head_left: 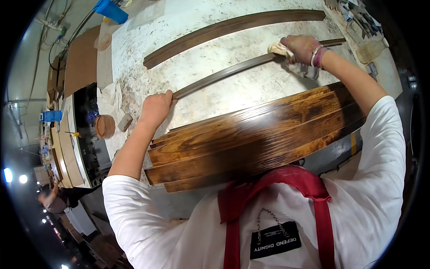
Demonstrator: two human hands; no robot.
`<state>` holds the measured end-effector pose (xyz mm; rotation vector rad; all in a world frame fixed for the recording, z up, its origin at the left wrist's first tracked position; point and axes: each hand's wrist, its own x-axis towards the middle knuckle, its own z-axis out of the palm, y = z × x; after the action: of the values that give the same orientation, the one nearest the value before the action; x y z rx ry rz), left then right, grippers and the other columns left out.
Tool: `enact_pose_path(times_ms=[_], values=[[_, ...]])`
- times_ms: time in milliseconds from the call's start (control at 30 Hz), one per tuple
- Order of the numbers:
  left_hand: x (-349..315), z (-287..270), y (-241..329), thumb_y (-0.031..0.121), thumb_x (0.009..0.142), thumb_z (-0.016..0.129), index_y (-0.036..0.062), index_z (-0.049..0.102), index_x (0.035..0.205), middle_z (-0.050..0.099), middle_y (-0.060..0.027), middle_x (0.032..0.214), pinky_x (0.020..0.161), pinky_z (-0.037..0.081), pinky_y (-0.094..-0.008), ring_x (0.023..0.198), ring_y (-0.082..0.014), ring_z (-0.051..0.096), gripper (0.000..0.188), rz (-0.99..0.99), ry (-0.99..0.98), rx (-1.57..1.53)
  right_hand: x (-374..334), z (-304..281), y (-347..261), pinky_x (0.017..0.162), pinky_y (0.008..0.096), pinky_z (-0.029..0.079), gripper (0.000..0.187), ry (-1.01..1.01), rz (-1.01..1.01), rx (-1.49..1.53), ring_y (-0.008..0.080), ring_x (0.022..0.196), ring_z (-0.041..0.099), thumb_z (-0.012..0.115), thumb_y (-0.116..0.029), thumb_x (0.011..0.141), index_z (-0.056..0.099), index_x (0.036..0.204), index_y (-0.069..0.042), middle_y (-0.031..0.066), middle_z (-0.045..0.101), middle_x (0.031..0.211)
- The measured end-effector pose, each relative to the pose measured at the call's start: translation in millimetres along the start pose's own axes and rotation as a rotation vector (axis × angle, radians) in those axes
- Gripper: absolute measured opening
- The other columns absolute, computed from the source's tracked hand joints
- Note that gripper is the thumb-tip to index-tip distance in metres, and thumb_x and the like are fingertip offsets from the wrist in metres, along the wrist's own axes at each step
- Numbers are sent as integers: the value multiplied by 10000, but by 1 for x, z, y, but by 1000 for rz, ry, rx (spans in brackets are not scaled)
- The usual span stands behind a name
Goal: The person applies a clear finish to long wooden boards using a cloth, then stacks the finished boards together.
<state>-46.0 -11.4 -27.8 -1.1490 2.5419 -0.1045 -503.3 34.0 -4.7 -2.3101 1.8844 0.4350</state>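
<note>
A long, narrow brown wooden strip [224,74] lies slantwise over the pale, stain-spotted worktable [190,71]. My left hand [156,108] is closed around its left end. Toward the strip's right end, my right hand [301,48] grips a crumpled, cream-coloured rag [280,50] against the wood; its fingers look stained, and a bracelet circles the wrist. Between my body and the strip, several glossy brown boards [251,130] with dark grain lie side by side. Beyond the strip rests another grooved brown wooden piece [233,32].
At the table's left edge are a round brown container [105,126] and a small greyish block [125,122]. A blue container [110,10] stands at the far left. A clear bottle [372,50] and assorted tools sit far right. Another person [56,201] is at the left.
</note>
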Motion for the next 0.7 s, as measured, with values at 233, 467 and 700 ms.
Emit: enact_pose_path(times_ms=[233, 467, 700], values=[[17, 10, -32, 393, 901, 584, 89, 653, 1151, 688, -149, 859, 818, 498, -405, 872, -323, 653, 400, -5, 132, -162, 13, 20, -3, 710, 418, 532, 180, 202, -31, -103, 299, 877, 665, 557, -124, 827, 623, 994, -109, 121, 664, 953], [77, -20, 0, 181, 883, 664, 23, 706, 1030, 675, -14, 875, 733, 456, -227, 788, -85, 570, 220, -243, -298, -1046, 8, 18, -1, 704, 417, 530, 165, 226, -45, -69, 307, 864, 664, 517, -119, 843, 633, 958, -99, 130, 666, 924], [105, -32, 24, 94, 838, 692, 34, 680, 857, 657, 1, 825, 719, 441, -218, 755, -64, 548, 64, -207, -291, -1159, 10, 27, 0, 704, 425, 528, 227, 261, -39, -73, 309, 877, 653, 571, -58, 779, 596, 1001, -103, 132, 643, 945]])
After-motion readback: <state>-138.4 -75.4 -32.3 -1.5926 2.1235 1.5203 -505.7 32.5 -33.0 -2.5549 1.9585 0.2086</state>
